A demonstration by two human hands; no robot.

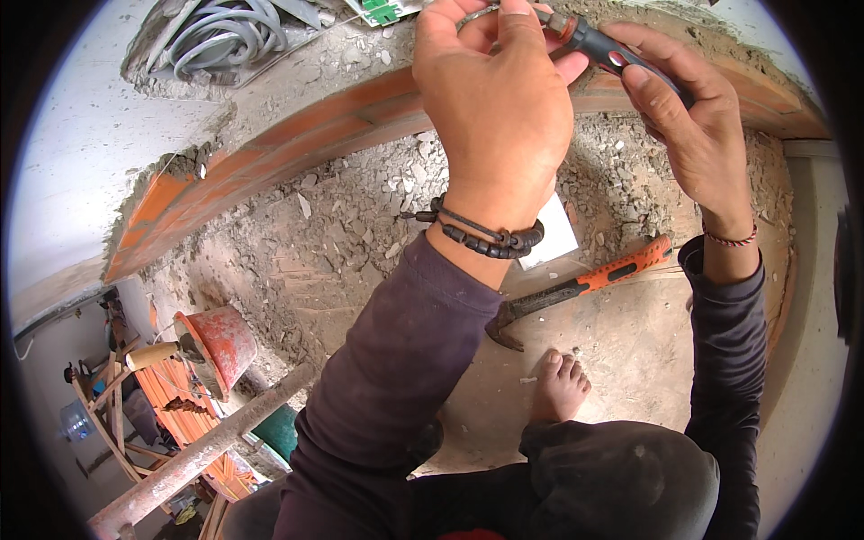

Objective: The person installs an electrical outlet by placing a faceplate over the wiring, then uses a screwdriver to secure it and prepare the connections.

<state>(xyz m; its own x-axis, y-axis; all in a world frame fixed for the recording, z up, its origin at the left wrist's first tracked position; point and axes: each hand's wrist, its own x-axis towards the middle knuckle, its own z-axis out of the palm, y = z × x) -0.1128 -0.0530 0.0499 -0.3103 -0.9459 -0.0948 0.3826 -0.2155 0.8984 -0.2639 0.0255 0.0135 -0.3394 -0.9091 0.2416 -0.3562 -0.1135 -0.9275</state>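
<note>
At the top edge, my right hand point(688, 108) grips the dark grey handle of a screwdriver-like tool point(594, 43) with an orange collar and a metal front end. My left hand point(499, 99) is closed at that metal end, thumb and fingers pinched together. The back of the hand covers part of the grip, so whether a separate small piece is held cannot be made out. Below both hands, a claw hammer point(580, 286) with an orange and black handle lies on the dusty floor. A white flat piece point(551, 236) lies partly hidden behind my left wrist.
Broken plaster point(360, 207) litters the floor along a low brick edge point(297, 135). Coiled grey cable point(225, 40) and a green piece point(382, 11) sit at the top left. At lower left are a red bucket point(227, 346), a rusty pipe point(207, 450) and stacked orange bricks point(175, 396).
</note>
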